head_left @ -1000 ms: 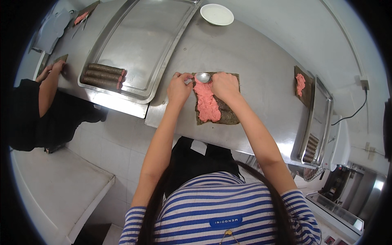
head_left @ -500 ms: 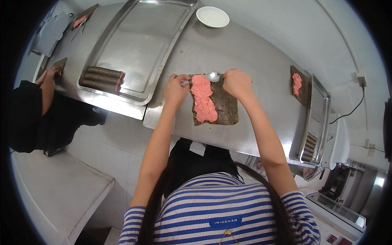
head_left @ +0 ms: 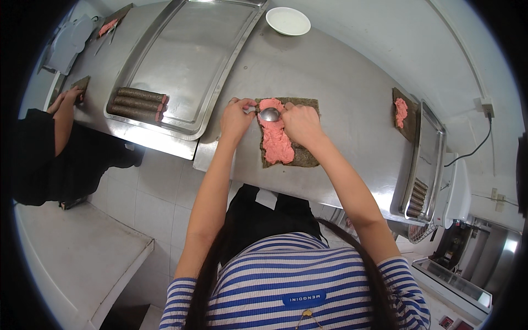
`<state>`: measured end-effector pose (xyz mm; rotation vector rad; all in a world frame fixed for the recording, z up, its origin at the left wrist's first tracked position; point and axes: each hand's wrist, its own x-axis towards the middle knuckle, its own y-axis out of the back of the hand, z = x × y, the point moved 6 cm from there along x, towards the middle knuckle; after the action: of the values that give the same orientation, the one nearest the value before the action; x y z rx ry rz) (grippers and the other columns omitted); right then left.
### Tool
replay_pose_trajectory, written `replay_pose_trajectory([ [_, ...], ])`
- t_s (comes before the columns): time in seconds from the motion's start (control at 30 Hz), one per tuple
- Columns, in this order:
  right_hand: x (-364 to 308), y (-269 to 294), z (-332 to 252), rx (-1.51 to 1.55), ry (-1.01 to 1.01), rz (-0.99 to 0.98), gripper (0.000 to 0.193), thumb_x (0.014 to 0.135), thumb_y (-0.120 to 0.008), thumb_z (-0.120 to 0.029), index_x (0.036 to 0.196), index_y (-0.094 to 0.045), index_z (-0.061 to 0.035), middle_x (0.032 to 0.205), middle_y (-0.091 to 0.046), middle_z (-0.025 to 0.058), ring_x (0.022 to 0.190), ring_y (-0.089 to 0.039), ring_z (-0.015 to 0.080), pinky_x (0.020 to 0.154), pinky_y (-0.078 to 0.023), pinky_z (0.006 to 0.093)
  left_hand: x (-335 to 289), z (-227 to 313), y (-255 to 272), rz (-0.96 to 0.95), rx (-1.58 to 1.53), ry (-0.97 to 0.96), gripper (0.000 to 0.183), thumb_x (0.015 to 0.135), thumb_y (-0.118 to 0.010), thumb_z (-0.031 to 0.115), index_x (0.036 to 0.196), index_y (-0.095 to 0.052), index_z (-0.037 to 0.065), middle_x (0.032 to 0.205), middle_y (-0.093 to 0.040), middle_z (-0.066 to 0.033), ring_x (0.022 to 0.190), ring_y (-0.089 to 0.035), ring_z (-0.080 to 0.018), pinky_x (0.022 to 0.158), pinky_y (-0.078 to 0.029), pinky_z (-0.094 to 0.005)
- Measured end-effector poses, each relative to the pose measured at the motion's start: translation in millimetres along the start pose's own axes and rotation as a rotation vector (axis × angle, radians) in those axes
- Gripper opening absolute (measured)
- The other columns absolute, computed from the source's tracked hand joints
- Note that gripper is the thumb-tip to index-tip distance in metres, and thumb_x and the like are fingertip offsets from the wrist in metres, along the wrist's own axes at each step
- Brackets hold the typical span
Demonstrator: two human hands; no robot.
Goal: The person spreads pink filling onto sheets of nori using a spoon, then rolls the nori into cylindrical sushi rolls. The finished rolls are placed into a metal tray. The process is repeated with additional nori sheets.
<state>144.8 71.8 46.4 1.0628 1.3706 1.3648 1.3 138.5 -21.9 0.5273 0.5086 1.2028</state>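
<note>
In front of me a dark green seaweed sheet [head_left: 306, 158] lies flat on the metal table. Pink paste [head_left: 277, 143] runs in a lumpy band down its left half. My right hand [head_left: 303, 124] is closed around a metal spoon [head_left: 269, 114], whose bowl rests on the upper part of the paste; the fingers hide the handle. With bent fingers, my left hand [head_left: 238, 118] pinches the sheet's upper left edge.
Left, a large metal tray [head_left: 192, 60] holds dark rolls [head_left: 137, 104] with pink ends. A white bowl [head_left: 288, 21] stands at the back. At right are another paste-topped sheet [head_left: 404, 116] and a tray of rolls [head_left: 421, 192]. A co-worker's hand [head_left: 67, 99] works far left.
My right hand has moved left with the spoon, from beside the paste's top onto the paste. My left hand has stayed at the sheet's edge.
</note>
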Motion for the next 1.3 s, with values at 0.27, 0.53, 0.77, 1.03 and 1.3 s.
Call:
replay_pose_trajectory([
  [0.27,3,15,14,0.061,-0.205,0.013,0.015,0.076,-0.056,-0.01,0.078,-0.065,0.0008,0.087,-0.064,0.0188,0.074,-0.067,0.0333,0.063,-0.054,0.0413,1,-5,-1,-0.013,0.015,0.024,0.03,0.071,-0.067,0.012,0.1,-0.07,0.019,0.092,-0.061,-0.005,0.076,-0.064,-0.019,0.072,-0.051,-0.0347],
  [0.53,-10,-7,-5,0.071,-0.172,-0.136,0.017,0.078,-0.053,-0.01,0.08,-0.067,0.0004,0.083,-0.066,0.0195,0.076,-0.067,0.0346,0.065,-0.053,0.0423,1,0,0,-0.019,0.011,0.024,0.03,0.071,-0.068,0.012,0.1,-0.071,0.019,0.092,-0.061,-0.005,0.078,-0.064,-0.0192,0.073,-0.051,-0.0352],
  [0.77,-3,17,8,0.075,-0.085,-0.163,0.013,0.072,-0.058,-0.01,0.072,-0.068,-0.0019,0.08,-0.066,0.0193,0.074,-0.067,0.0341,0.063,-0.052,0.0427,1,-4,0,0.011,0.007,0.015,0.03,0.07,-0.067,0.011,0.098,-0.071,0.018,0.092,-0.062,-0.0056,0.076,-0.064,-0.0196,0.072,-0.051,-0.035],
  [1.03,19,4,14,-0.004,-0.025,0.003,0.012,0.071,-0.058,-0.011,0.07,-0.067,-0.0026,0.075,-0.065,0.0166,0.069,-0.067,0.0312,0.057,-0.052,0.0409,0,0,0,0.024,0.002,-0.013,0.03,0.07,-0.066,0.01,0.099,-0.071,0.016,0.091,-0.061,-0.0062,0.075,-0.064,-0.0197,0.072,-0.051,-0.0346],
  [1.3,32,-2,11,0.043,-0.105,-0.13,0.014,0.074,-0.058,-0.012,0.077,-0.069,-0.0037,0.082,-0.067,0.0184,0.076,-0.068,0.031,0.066,-0.054,0.0414,-1,-1,-1,0.058,0.038,-0.029,0.029,0.07,-0.065,0.01,0.099,-0.069,0.015,0.09,-0.061,-0.0069,0.073,-0.063,-0.0205,0.071,-0.051,-0.0357],
])
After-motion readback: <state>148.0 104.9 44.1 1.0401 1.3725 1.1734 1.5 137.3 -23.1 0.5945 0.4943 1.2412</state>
